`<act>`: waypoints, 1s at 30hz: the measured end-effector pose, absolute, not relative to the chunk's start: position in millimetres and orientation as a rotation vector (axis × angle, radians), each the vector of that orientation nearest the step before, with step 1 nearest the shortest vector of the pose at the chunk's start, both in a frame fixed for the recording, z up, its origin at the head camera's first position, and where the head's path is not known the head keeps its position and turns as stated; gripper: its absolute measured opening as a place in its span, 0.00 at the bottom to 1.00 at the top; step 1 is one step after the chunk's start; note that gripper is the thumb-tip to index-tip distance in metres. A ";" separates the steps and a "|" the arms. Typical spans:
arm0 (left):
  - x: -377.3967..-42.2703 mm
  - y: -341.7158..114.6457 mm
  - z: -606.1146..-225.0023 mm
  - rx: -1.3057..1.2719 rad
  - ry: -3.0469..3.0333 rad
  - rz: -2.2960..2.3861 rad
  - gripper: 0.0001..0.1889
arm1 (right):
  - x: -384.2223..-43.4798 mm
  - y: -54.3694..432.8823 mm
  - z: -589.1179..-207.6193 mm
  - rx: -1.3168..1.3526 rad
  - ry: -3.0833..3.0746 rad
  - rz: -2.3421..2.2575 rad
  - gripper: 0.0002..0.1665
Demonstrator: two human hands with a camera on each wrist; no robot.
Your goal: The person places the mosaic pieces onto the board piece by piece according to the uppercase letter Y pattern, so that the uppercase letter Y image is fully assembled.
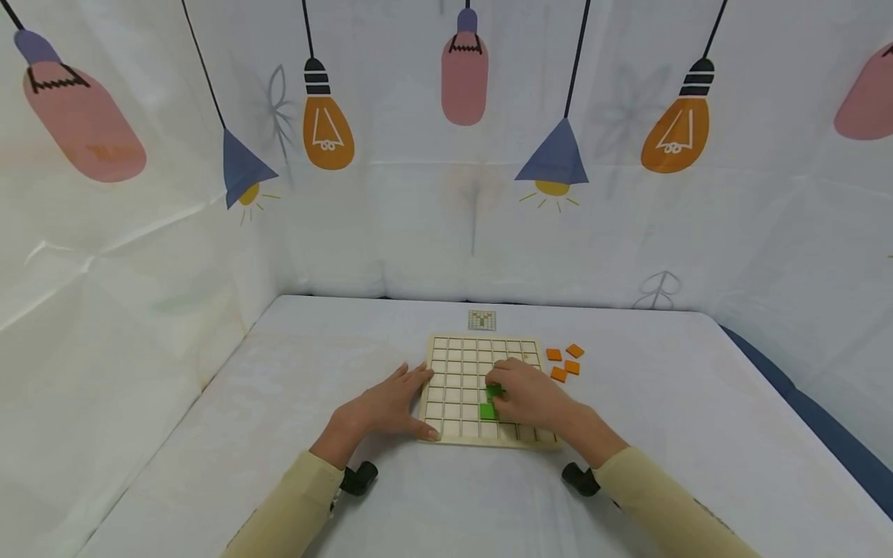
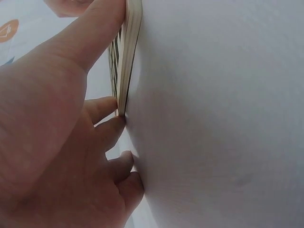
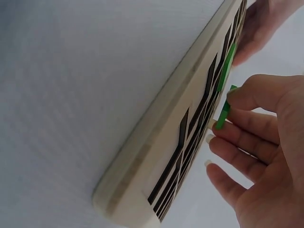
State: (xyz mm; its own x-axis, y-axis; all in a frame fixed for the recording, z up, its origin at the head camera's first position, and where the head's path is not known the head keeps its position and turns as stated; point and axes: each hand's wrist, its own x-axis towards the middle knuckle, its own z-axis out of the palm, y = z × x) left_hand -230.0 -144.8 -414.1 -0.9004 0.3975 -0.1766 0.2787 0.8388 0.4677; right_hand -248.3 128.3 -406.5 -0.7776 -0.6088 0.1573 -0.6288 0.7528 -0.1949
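A wooden grid board (image 1: pixel 453 394) lies flat on the table, with square cells divided by grooves. My left hand (image 1: pixel 387 403) rests at its left side, fingers spread, the thumb on the near left corner and fingertips against the edge. In the left wrist view, the left hand (image 2: pixel 61 128) touches the board's edge (image 2: pixel 128 57). My right hand (image 1: pixel 532 394) is over the board's middle. Between thumb and fingers it pinches a green square tile (image 3: pixel 223 115), tilted just above the grid. Another green tile (image 1: pixel 487 411) lies in a cell close by.
Several orange square tiles (image 1: pixel 572 367) lie loose to the right of the board. Behind its far edge is a small pattern card (image 1: pixel 482 320). A white sheet with printed lamps (image 1: pixel 418 232) hangs behind the white table (image 1: pixel 335 333).
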 end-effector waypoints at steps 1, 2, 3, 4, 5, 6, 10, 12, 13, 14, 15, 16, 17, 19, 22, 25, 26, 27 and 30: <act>-229.8 -144.7 -413.9 0.514 2.751 0.642 0.58 | -248.4 127.3 -406.7 1.019 -2.856 0.349 0.10; -229.5 -144.6 -413.4 0.511 2.750 0.642 0.58 | -248.1 126.3 -406.4 1.024 -2.849 0.337 0.10; -229.1 -144.5 -413.0 0.509 2.751 0.641 0.58 | -247.9 125.3 -406.2 1.028 -2.845 0.326 0.09; -229.0 -144.4 -412.7 0.507 2.749 0.640 0.58 | -247.6 124.4 -405.7 1.033 -2.841 0.316 0.10; -229.1 -144.3 -412.4 0.505 2.748 0.639 0.58 | -247.4 123.3 -405.3 1.037 -2.836 0.308 0.10; -229.3 -144.4 -412.4 0.505 2.748 0.636 0.58 | -247.1 122.2 -404.8 1.038 -2.835 0.303 0.10; -230.6 -144.5 -412.9 0.512 2.749 0.625 0.58 | -246.6 118.6 -403.1 1.032 -2.839 0.286 0.10; -231.0 -144.5 -413.2 0.513 2.750 0.624 0.58 | -247.1 117.4 -403.7 1.027 -2.843 0.276 0.10; -231.1 -144.4 -413.3 0.514 2.750 0.623 0.58 | -247.4 117.0 -404.2 1.026 -2.843 0.270 0.10; -231.1 -144.3 -413.4 0.514 2.749 0.624 0.57 | -247.9 116.8 -405.1 1.025 -2.842 0.259 0.10; -231.2 -144.3 -413.6 0.513 2.748 0.625 0.57 | -248.4 116.8 -406.0 1.025 -2.842 0.251 0.10; -231.1 -144.2 -413.5 0.513 2.747 0.626 0.57 | -248.6 116.8 -406.6 1.025 -2.842 0.244 0.10; -231.1 -144.2 -413.6 0.512 2.746 0.626 0.57 | -248.9 116.9 -407.2 1.025 -2.840 0.236 0.10; -231.0 -144.4 -413.3 0.511 2.746 0.623 0.57 | -249.3 117.2 -408.0 1.031 -2.831 0.223 0.10; -230.8 -144.7 -413.3 0.508 2.745 0.620 0.57 | -249.8 117.1 -408.6 1.036 -2.821 0.222 0.10; -230.7 -144.9 -413.6 0.507 2.745 0.613 0.57 | -250.9 116.7 -410.0 1.036 -2.816 0.216 0.10; -230.6 -144.8 -413.6 0.508 2.745 0.617 0.57 | -251.2 116.4 -410.3 1.038 -2.813 0.217 0.09; -230.5 -144.7 -413.6 0.508 2.744 0.618 0.57 | -251.4 116.1 -410.7 1.040 -2.810 0.217 0.09; -230.2 -144.2 -413.2 0.510 2.742 0.634 0.57 | -251.8 115.7 -411.4 1.044 -2.804 0.205 0.07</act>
